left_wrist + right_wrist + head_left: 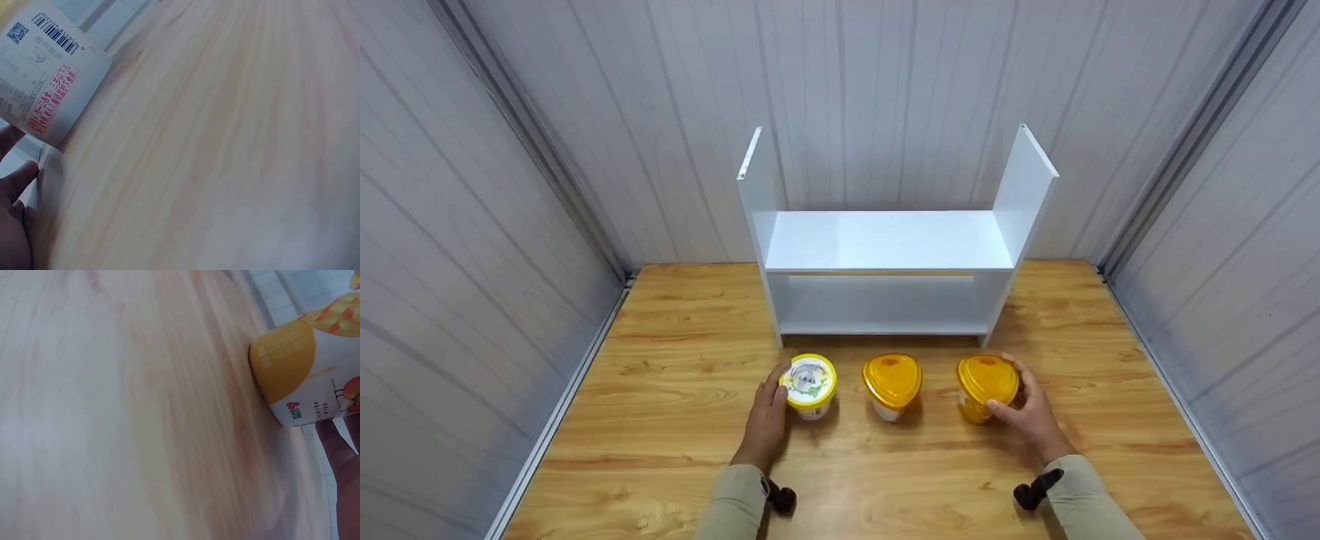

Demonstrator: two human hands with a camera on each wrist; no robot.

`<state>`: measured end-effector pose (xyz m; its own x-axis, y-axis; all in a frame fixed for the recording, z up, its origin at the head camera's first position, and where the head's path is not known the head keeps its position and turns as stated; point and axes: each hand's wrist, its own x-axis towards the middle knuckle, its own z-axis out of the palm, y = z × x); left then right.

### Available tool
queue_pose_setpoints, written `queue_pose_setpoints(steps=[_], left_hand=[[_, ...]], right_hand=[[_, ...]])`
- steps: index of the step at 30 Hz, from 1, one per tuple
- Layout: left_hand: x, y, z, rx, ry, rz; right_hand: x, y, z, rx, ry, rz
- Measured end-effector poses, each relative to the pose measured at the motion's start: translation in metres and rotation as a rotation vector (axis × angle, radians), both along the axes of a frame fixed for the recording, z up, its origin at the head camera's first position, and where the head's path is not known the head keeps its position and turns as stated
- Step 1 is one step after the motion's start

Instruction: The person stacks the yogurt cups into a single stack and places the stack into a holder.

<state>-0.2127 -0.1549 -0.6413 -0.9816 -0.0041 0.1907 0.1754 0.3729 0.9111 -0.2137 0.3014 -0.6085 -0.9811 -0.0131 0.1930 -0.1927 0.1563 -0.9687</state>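
Note:
My left hand [767,420] rests along the left side of a white food cup [812,412] with a yellow-rimmed, animal-printed lid, its thumb and a fingertip at the rim. In the left wrist view, that cup [48,73] shows a barcode and red print; the fingers reach its far side. On the right, my right hand [1031,412] grips an orange-lidded food cup [986,379], thumb in front and fingers behind. Fruit pictures cover this cup [306,368] in the right wrist view. A second orange-lidded cup [892,382] stands between the two hands, untouched.
A white two-tier shelf [889,240] with tall side panels stands just behind the cups. Under everything lies a wood-grain tabletop [682,360]. Pale panelled walls [885,90] enclose the back and both sides.

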Motion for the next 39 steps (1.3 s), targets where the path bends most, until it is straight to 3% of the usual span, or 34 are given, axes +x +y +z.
queue_pose_setpoints(steps=[15,22,27,39], left_hand=[[0.0,0.0,-0.001,-0.028,0.002,0.0],[-0.001,0.0,0.0,-0.019,-0.028,0.016],[-0.002,0.0,0.0,-0.016,0.009,0.005],[0.0,-0.001,0.0,-0.037,-0.048,0.018]], right_hand=[[-0.002,0.001,0.014,0.027,-0.106,0.013],[-0.006,-0.002,0.027,-0.049,-0.11,0.029],[-0.01,-0.005,0.039,-0.093,-0.121,0.065],[-0.023,-0.01,0.068,0.073,-0.043,0.078]])
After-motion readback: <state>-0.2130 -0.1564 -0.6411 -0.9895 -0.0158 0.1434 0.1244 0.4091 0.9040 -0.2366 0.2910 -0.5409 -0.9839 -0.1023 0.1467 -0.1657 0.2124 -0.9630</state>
